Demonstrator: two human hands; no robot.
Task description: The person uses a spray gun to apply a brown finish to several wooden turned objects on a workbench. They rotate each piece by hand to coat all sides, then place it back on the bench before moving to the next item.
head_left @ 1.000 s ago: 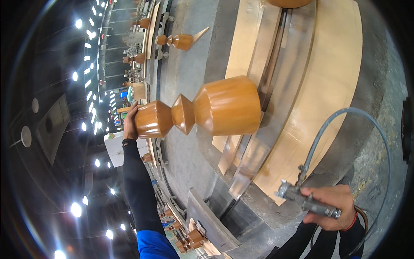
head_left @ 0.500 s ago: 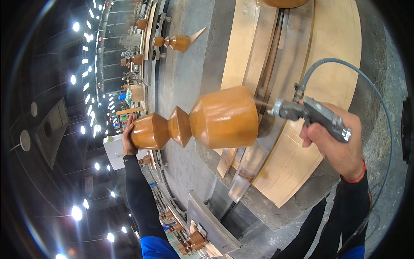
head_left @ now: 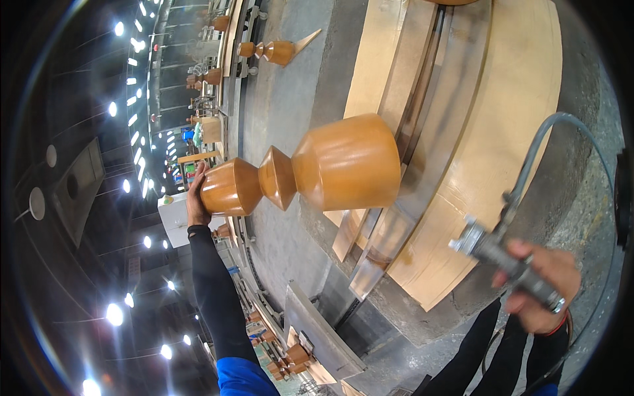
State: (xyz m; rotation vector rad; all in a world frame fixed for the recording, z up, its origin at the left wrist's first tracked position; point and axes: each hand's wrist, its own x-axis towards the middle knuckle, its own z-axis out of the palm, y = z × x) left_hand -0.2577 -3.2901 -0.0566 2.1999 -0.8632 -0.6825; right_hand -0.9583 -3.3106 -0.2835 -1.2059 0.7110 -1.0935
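At centre, held aloft on its side: a glossy orange-brown turned vase (head_left: 310, 171) — wide body to the right, narrow waist, flared foot to the left. Left hand (head_left: 196, 196) cupped around the foot, fingers curled against its end; black sleeve running down to a blue garment at the lower edge. Interior of the vase not visible, mouth turned away to the right.

At lower right: right hand (head_left: 538, 287) wrapped around a metal air gun (head_left: 492, 254), fingers closed on the grip, nozzle aimed up-left, well apart from the vase. Grey hose (head_left: 538, 148) arching from the gun toward the upper right, its far end lost at the dark rim.

Behind the vase: pale wooden boards (head_left: 489, 132) with a grey channel between, bent by the lens. At upper left: a second, similar vase (head_left: 271, 51) lying on a grey conveyor (head_left: 281, 119); more brown pieces farther along, too small to make out. At lower centre: small brown pieces near a grey panel, blurred. At left: rows of bright ceiling lamps (head_left: 132, 99).
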